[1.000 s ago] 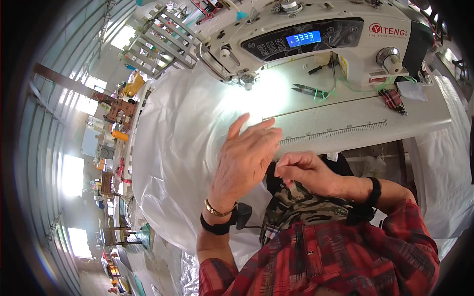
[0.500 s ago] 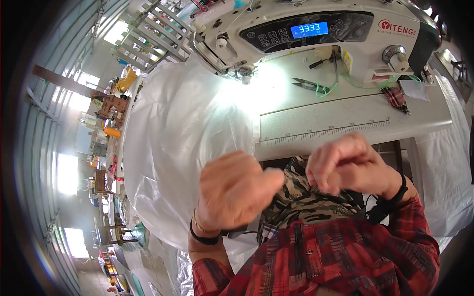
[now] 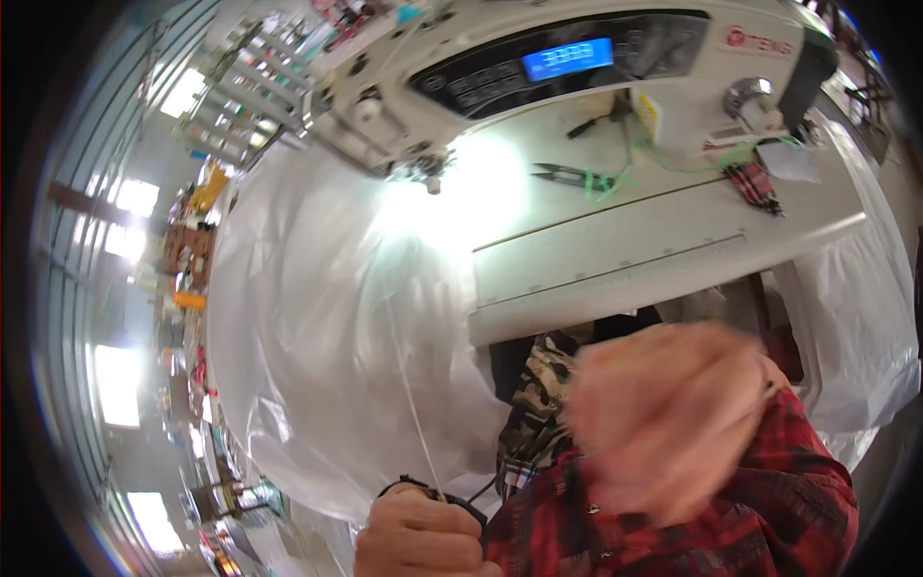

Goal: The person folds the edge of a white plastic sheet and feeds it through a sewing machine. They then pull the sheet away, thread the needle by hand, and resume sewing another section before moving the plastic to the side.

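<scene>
L hand [image 3: 423, 537] at btm ctr of frame, fingers curled together; can't tell if clamped on the thin white strand [image 3: 411, 396] running down to it. R hand [image 3: 668, 418] lower R of ctr, blurred, finger state can't tell. White plastic sheet [image 3: 308, 308] ctr-L, nr sewing machine [image 3: 567, 53] up top. Snips [image 3: 573, 176] upper R of ctr, w/ green thread [image 3: 615, 183].

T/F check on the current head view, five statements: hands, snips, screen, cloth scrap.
1. The snips lie on the machine bed. True.
2. The right hand grips the snips. False: it is blurred, in front of the shirt, well away from them.
3. The screen glows blue. True.
4. The left hand is near the top edge. False: it is at the lower edge.
5. The plaid scrap lies right of the snips. True.
</scene>
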Available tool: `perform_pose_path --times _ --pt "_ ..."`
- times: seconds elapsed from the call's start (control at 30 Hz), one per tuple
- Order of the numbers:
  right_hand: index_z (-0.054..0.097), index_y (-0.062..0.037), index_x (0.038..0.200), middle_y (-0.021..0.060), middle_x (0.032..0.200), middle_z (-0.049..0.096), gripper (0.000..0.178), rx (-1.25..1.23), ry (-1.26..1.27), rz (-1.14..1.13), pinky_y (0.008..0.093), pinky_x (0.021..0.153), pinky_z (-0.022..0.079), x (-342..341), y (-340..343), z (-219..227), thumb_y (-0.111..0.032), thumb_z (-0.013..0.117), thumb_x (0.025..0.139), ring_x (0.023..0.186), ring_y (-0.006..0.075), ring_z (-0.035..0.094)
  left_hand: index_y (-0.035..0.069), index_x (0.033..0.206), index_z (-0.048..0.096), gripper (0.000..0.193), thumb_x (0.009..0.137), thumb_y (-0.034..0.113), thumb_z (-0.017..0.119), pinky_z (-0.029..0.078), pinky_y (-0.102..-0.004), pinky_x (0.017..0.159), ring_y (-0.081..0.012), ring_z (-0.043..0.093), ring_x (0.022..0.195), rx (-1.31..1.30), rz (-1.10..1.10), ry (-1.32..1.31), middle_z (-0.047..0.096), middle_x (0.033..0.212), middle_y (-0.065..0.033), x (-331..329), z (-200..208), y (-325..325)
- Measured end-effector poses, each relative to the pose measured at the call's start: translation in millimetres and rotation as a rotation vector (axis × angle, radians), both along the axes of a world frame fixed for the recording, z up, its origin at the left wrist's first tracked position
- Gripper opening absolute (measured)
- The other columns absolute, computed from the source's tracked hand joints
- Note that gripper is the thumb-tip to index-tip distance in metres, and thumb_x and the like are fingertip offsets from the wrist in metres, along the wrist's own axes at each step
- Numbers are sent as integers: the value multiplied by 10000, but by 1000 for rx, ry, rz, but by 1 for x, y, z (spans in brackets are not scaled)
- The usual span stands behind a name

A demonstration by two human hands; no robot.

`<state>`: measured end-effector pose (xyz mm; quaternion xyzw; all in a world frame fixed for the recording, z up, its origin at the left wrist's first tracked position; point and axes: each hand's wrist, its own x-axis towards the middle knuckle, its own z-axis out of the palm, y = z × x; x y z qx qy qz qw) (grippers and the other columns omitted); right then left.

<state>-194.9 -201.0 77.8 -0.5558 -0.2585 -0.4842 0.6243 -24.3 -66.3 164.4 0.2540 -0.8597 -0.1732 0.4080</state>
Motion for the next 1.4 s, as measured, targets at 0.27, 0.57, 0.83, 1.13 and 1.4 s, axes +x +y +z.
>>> perform_pose_path --times 0.27,0.57,0.83,1.13,1.4 --pt "642 -10 854 63 842 629 115 -315 -11 -596 386 736 482 11 15 -18 -103 692 811 704 199 581 10 819 599 138 814 147 618 503 -363 492 -231 639 567 116 371 89 622 635 -109 -17 -68 16" --pt "645 -87 781 21 763 587 113 -225 428 -752 322 710 427 -18 9 -42 -170 721 788 740 208 569 -18 913 595 77 905 42 549 482 -243 577 -73 479 556 1084 409 975 549 709 -24 -48 -93 -3" --pt "629 -58 805 11 746 600 76 -136 479 -699 315 695 416 -36 6 -63 -105 685 825 724 180 555 2 918 628 91 895 87 608 303 -193 457 -20 388 517 1078 518 935 546 708 27 -61 -111 -14" --pt "608 -51 792 21 728 576 122 -76 504 -686 292 674 416 -41 9 -77 -133 676 851 704 180 533 -7 946 667 104 878 69 644 253 -176 454 -2 358 527 1114 476 964 588 723 35 -70 -121 -19" --pt "577 -25 743 -7 723 550 239 404 477 -386 241 600 403 -53 -1 -109 -165 583 936 636 80 482 -46 940 630 119 869 49 625 196 -190 424 -3 282 472 1000 624 811 462 606 58 -73 -123 -19"
